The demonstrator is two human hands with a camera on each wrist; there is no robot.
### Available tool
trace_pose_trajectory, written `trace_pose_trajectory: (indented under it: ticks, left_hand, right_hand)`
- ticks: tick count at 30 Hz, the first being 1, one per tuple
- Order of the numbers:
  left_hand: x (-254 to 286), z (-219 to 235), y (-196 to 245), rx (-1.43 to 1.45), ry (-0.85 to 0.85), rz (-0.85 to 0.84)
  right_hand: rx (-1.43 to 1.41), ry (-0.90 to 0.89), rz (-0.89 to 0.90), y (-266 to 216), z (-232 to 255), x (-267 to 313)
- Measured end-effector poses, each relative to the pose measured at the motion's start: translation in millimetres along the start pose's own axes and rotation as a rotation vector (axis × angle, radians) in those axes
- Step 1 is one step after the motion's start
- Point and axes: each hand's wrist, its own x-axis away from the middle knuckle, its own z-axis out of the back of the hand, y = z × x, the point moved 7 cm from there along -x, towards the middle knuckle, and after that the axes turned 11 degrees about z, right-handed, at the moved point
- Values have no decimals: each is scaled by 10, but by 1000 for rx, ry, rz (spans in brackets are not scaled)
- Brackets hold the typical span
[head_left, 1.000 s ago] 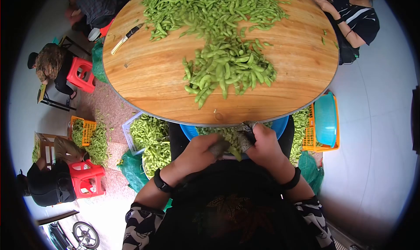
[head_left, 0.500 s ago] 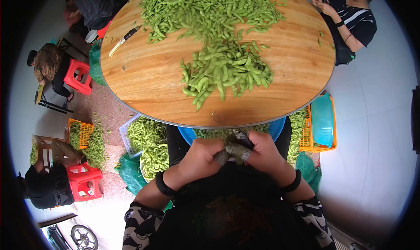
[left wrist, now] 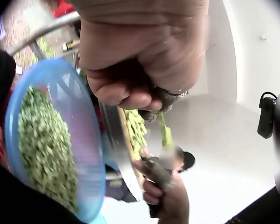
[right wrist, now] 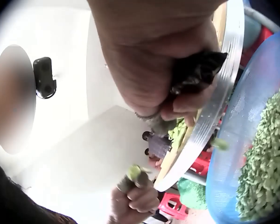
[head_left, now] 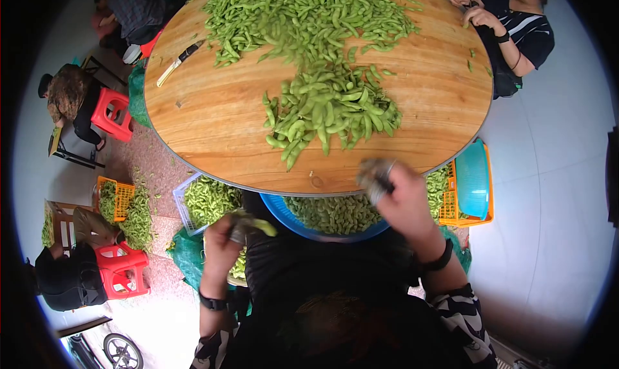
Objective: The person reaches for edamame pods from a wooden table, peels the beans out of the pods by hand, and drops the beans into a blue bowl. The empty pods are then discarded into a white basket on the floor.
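My left hand (head_left: 220, 248) is held off to the left of the lap, its thumb and fingers pinching a green bean pod (head_left: 264, 227). Grey covers wrap its fingertips. The right hand (head_left: 407, 200), blurred, is over the table's near edge at the right, with similar grey covers. Its fingers curl round a shiny black piece (right wrist: 198, 70) in the palm, whose kind cannot be told. Between the hands, a blue basin (head_left: 274, 208) on the lap holds shelled green beans (head_left: 332, 214). A blurred green bit (right wrist: 219, 143) shows before the basin in the right wrist view.
A round wooden table (head_left: 213, 133) bears heaped bean pods (head_left: 332, 108) and a knife (head_left: 180, 62). Pod-filled crates (head_left: 184, 198) and a green sack (head_left: 187, 256) flank the lap. A teal basket (head_left: 472, 179) is at right. Several people sit around, some near red stools (head_left: 113, 114).
The hands, together above the lap before, have parted. The left has moved left with the pod; the right has gone up and right to the table's edge. More of the basin shows.
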Motion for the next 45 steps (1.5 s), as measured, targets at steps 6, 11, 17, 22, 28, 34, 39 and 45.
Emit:
trace_pose_trajectory:
  ticks: [6,11,17,22,28,34,39,45]
  left_hand:
    - [239,652,-375,-1098,414,185]
    - [75,136,426,-742,386,-141]
    - [22,-1025,1537,-494,215,-891]
    - [-175,-1445,1285,-508,-280,-672]
    - [-230,-1445,982,296,-542,-162]
    - [-155,-1445,1064,300,-654,-108]
    - [-154,-1453,1035,250,-635,-105]
    - [-48,-1414,1149,-488,-179,-712]
  right_hand:
    - [610,122,123,511,117,-634]
    - [419,201,155,263,114,-421]
    - [183,-105,66,-46,-16,-62]
    - [-9,-66,48,-83,32,77]
    - [-148,-235,-22,8,-110,272]
    - [-259,-267,-17,-37,-138,294]
    - [-433,-336,-224,-36,-130,338]
    - [-296,-283,-93,81,-230,379]
